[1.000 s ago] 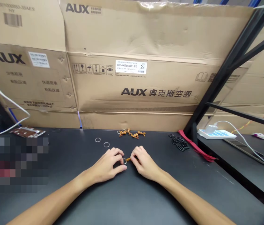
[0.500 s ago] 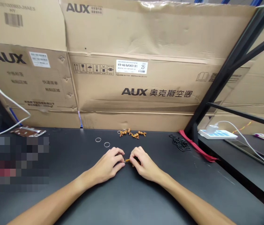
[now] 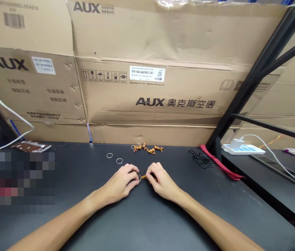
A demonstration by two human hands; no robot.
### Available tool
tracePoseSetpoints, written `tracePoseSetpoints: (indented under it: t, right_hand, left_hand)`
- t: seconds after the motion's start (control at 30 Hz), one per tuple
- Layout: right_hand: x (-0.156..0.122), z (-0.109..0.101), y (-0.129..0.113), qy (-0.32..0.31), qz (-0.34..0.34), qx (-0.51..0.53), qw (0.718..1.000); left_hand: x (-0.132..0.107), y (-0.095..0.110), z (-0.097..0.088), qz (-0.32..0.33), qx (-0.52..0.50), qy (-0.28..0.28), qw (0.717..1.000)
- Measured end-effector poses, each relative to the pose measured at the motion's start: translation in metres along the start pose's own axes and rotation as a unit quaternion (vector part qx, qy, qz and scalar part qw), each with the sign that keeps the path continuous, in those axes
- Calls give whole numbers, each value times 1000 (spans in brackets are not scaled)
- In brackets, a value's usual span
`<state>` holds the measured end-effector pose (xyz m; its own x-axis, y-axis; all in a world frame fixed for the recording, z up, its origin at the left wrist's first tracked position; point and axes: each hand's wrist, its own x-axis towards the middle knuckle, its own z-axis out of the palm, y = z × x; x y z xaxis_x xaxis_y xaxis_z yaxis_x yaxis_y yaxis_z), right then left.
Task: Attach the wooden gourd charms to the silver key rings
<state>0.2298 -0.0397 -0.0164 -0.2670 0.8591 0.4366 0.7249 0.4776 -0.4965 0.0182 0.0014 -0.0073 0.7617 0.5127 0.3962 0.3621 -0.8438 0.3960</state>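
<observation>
Between the fingertips of my left hand [image 3: 126, 182] is a metal split ring [image 3: 140, 178], pinched at its left side. A yellow-orange cord [image 3: 143, 177] runs from the ring to my right hand [image 3: 160, 181], whose fingers are closed on it. Part of a beaded charm on that cord is hidden under the right fingers. Beyond my hands lie two loose split rings [image 3: 119, 161], a little to the left. Farther back, several beaded charms [image 3: 151, 150] with orange cords sit in a small cluster, one split ring among them.
Black clips or links [image 3: 202, 159] lie in a pile at the right, beside a red strap [image 3: 222, 165]. A white power strip [image 3: 243, 150] rests beyond the black rack post [image 3: 241, 87]. Large cardboard [image 3: 147, 115] walls the back of the black table [image 3: 126, 223]. A brown packet [image 3: 32, 146] is at left.
My right hand has shifted very slightly to the right, and more of the split ring now shows between my hands. The left hand has barely moved.
</observation>
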Motion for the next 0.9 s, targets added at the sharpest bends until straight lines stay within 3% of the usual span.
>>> tracePoseSetpoints:
  t: [0.3,0.5,0.73,0.9]
  right_hand:
    - [-2,-2,-8,-34,-30,52,998]
    - [0,-2,0,0,11,11,1000]
    - [-1,-1,-6,-26,-28,44,998]
    - [1,-1,1,5,5,6,1000]
  left_hand:
    - [-1,1,0,-16,5,-1,1000]
    - [0,0,0,-6,2,1,1000]
    - [-1,0,1,-5,5,12,1000]
    - [0,1,1,6,8,7,1000]
